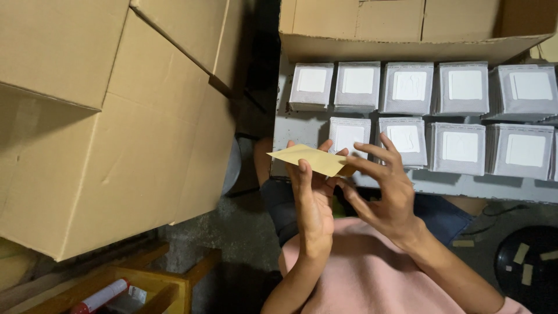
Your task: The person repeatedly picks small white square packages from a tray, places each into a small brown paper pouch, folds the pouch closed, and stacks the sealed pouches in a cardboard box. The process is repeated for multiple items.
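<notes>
While both hands meet near frame centre, a flat tan paper envelope (308,159) sits between them, held roughly level and just above the lap. Left hand (313,200): palm turned up toward the camera, fingers upright, thumb pressed on the envelope's near face; closed on the envelope from below. Right hand (386,189): fingers spread, fingertips (349,153) pinching the envelope's right end at about 3 o'clock of it; also gripping.

At 12 to 2 o'clock from the hands, a grey table (302,129) carries two rows of stacked white-and-grey packets (459,148), each stack showing a pale square on top. Nearest stack lies just behind the envelope, partly hidden by it. Whether the envelope touches that stack, cannot tell.

Beyond the packets at 12 o'clock, an open cardboard box (407,35) with its flap hanging over the back row. At 9 to 11 o'clock, big cardboard cartons (116,128) fill the left half of the view, well apart from the hands.

At 7 o'clock, low down, a yellow wooden frame (168,285) with a red-and-white tube (102,296) lying in it. At 4 o'clock, a dark round bin (529,261) holding a few tan scraps. Pink sleeves (372,273) and blue trousers (447,215) directly below the hands.
</notes>
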